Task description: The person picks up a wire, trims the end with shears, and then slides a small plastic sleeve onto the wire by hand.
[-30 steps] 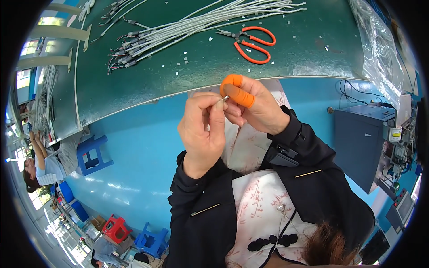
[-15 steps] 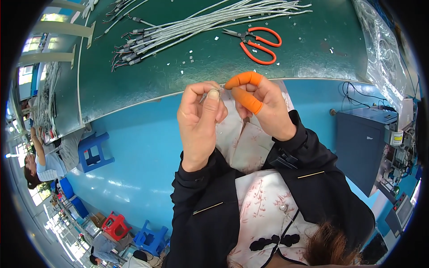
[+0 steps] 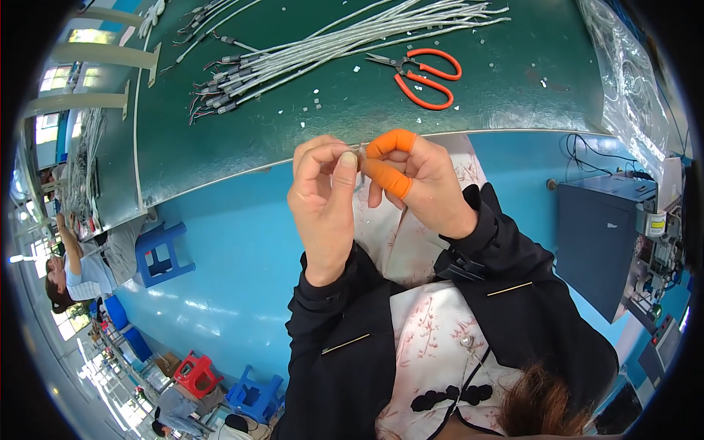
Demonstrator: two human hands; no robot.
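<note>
At the near edge of the bench, my left hand (image 3: 326,187) pinches a thin greyish cable (image 3: 359,182) between thumb and forefinger; most of it is hidden by the fingers. My right hand (image 3: 429,183), with orange finger cots on thumb and forefinger, closes in from the right against the same spot. Whatever its fingertips grip is too small to make out. Beyond my hands lie orange-handled scissors (image 3: 431,88), blades slightly apart and pointing left. To their left is a bundle of silvery braided cables (image 3: 308,59) with dark sleeves and thin coloured wires at their left ends.
Small scraps (image 3: 317,106) are scattered over the green bench (image 3: 513,95). Clear plastic bags (image 3: 627,81) hang at its right end. A dark grey cabinet (image 3: 598,238) stands right. Blue (image 3: 163,253) and red (image 3: 196,374) stools and a seated person (image 3: 88,268) are at left.
My right fingertips have dropped slightly and drawn closer to the left thumb and forefinger. The whole view has shifted a little; the scissors and cable bundle lie as before.
</note>
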